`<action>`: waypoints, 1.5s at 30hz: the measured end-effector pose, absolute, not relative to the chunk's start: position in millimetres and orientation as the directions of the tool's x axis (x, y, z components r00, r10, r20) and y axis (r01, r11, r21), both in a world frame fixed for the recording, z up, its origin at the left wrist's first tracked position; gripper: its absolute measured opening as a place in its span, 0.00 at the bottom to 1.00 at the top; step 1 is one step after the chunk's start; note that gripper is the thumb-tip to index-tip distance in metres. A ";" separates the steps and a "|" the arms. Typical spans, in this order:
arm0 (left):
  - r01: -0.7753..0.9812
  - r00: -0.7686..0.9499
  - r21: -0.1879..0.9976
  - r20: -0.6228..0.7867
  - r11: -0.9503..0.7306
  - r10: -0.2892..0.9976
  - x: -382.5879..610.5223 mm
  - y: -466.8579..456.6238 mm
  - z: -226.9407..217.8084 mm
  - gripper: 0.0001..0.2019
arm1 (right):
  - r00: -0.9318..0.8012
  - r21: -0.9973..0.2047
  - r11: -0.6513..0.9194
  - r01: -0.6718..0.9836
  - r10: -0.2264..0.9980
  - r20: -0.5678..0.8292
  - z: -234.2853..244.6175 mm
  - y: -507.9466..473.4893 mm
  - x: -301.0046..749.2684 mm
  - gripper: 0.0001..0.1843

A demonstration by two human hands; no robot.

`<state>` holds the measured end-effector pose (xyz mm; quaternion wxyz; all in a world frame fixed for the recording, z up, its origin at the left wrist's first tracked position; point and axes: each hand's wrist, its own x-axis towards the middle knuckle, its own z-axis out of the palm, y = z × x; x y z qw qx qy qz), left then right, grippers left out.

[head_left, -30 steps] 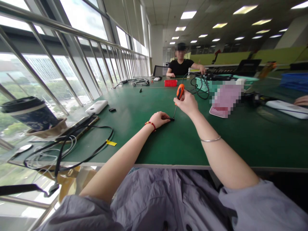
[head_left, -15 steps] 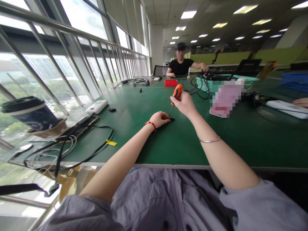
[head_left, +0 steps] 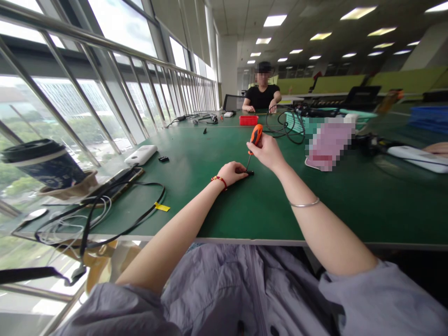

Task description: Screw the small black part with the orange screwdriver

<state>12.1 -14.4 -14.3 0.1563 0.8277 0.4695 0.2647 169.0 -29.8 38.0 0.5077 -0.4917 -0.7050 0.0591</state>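
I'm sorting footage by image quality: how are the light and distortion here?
Head view: windows at left nearly white; head view: cup by the left edge stretched, leaning; head view: black piece at the left hand too small for detail.

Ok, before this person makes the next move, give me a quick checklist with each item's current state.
1. Right hand gripping the orange-and-black screwdriver: ok.
2. Left hand on the small black part: ok, fingertips against it.
3. Screwdriver tip seated in the part: cannot tell, too small to make out.
4. Pink item apart from both hands: ok, off to the right.
5. Co-worker's hands away from the part: ok, across the table.
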 end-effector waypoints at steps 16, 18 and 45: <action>0.692 0.423 0.509 0.288 -0.511 0.859 11.9 -14.2 -15.5 0.09 | 0.041 -0.624 0.448 0.640 0.791 0.610 37.4 -29.5 169.1 0.13; 0.694 0.422 0.505 0.292 -0.513 0.858 11.9 -14.0 -15.8 0.09 | 0.058 -0.649 0.427 0.630 0.807 0.588 36.8 -30.4 168.3 0.14; 0.701 0.416 0.508 0.280 -0.501 0.866 12.4 -14.0 -15.2 0.09 | 0.026 -0.662 0.541 0.519 0.764 0.645 39.9 -32.9 166.2 0.15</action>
